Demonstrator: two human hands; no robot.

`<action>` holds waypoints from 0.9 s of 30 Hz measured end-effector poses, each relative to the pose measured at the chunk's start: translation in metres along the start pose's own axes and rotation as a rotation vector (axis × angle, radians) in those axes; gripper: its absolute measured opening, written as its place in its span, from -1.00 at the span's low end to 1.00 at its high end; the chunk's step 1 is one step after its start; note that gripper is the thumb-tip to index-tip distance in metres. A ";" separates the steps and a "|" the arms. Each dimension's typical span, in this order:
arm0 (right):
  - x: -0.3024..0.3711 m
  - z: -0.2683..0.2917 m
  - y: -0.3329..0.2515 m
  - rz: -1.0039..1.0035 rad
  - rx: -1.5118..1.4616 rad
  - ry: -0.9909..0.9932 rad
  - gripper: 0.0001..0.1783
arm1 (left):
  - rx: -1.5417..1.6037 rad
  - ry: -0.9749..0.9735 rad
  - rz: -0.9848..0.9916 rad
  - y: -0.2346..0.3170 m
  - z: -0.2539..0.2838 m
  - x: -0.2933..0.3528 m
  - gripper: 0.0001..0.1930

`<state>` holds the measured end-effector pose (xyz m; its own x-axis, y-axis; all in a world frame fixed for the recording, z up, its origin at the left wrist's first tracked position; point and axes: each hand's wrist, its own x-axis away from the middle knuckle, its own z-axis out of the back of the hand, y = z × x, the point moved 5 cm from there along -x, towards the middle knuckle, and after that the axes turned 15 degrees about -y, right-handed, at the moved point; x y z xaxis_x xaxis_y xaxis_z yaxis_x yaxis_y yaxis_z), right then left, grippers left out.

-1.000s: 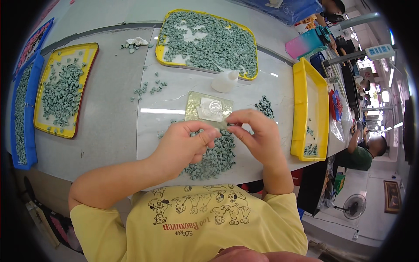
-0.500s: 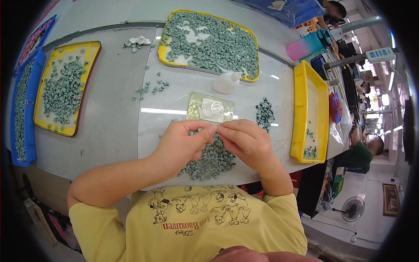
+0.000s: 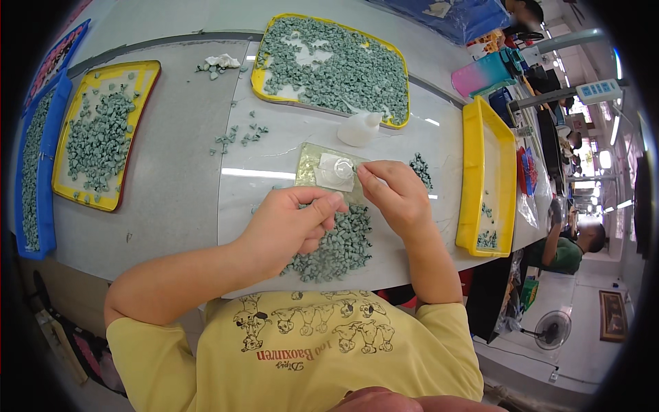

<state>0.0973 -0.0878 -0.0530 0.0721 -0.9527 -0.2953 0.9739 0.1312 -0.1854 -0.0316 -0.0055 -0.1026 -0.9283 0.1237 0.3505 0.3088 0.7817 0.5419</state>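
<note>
My left hand (image 3: 292, 223) is closed in a pinch above a heap of small grey-green pieces (image 3: 329, 250). What its fingertips hold, if anything, is too small to make out. Further right, my right hand (image 3: 397, 196) pinches a small dark green piece at the right edge of a clear, greenish block (image 3: 310, 165). On that block lies a white paper patch (image 3: 334, 180) with a round, glossy wet spot. Just behind the block stands a white squeeze bottle (image 3: 358, 129) with a pointed nozzle.
A yellow-rimmed tray (image 3: 259, 79) of green pieces lies at the back; another yellow tray (image 3: 152, 86) and a blue bin (image 3: 48, 199) are left. Darker pieces (image 3: 421, 170) lie beside my right hand, near a yellow bin (image 3: 469, 172). A pink-and-teal bottle (image 3: 480, 72) stands back right.
My right hand has parted from the left and moved up and right to the block's edge. The left hand has stayed nearly in place, still pinched.
</note>
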 end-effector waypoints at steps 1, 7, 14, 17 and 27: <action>-0.001 -0.002 0.000 0.013 0.014 0.004 -0.66 | 0.005 0.018 -0.006 0.000 0.001 0.001 -0.81; -0.007 -0.008 -0.003 0.032 0.048 -0.017 -0.69 | 0.005 0.014 -0.032 0.003 0.007 0.003 -0.82; -0.006 -0.007 -0.002 -0.007 -0.030 0.031 -0.70 | 0.066 -0.007 -0.076 0.004 0.008 0.003 -0.90; -0.005 -0.004 -0.001 -0.136 -0.212 0.099 -0.73 | 0.065 0.008 -0.062 0.003 0.009 0.003 -0.91; 0.005 -0.020 0.004 -0.538 -1.202 0.131 -0.95 | -0.023 0.031 -0.023 0.006 0.009 0.004 -0.88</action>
<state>0.0978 -0.0871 -0.0738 -0.3480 -0.9375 0.0008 0.0726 -0.0278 -0.9970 -0.0356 0.0057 -0.1046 -0.9284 0.0870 0.3613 0.2930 0.7695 0.5676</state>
